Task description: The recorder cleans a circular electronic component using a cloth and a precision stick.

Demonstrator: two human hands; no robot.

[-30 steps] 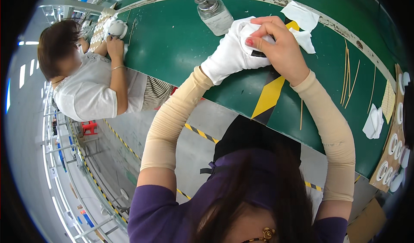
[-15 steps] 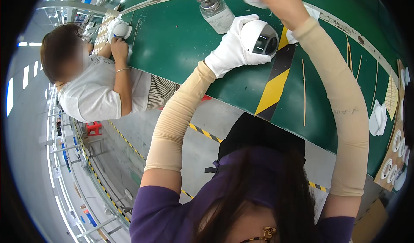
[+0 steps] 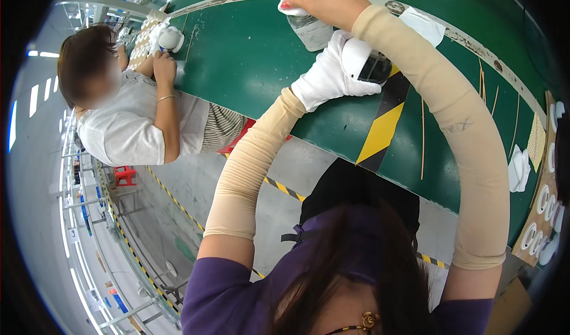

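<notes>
My left hand (image 3: pixel 320 79) wears a white glove and is wrapped round a dome camera (image 3: pixel 356 56). The camera has a white housing, and its dark glossy dome faces right. My bare right hand (image 3: pixel 326 1) pinches a white cloth (image 3: pixel 291 5) against the top of a clear bottle (image 3: pixel 313 34) with a pale label. Cloth and fingers hide the bottle's metal top. The bottle stands on the green table (image 3: pixel 237 56), just beyond my left hand. Beige sleeves cover both my forearms.
At left a co-worker (image 3: pixel 124 115) handles another white dome camera (image 3: pixel 170 39). Yellow-black tape (image 3: pixel 383 127) crosses the table. Thin wooden sticks (image 3: pixel 423 139), a white cloth (image 3: pixel 423 25) and a crumpled white cloth (image 3: pixel 518 170) lie at right, beside a board (image 3: pixel 525 243) bearing white rings.
My right hand has moved left with the white cloth, from beside the bottle onto its top. My left hand still holds the dome camera, slightly lower and farther right in view.
</notes>
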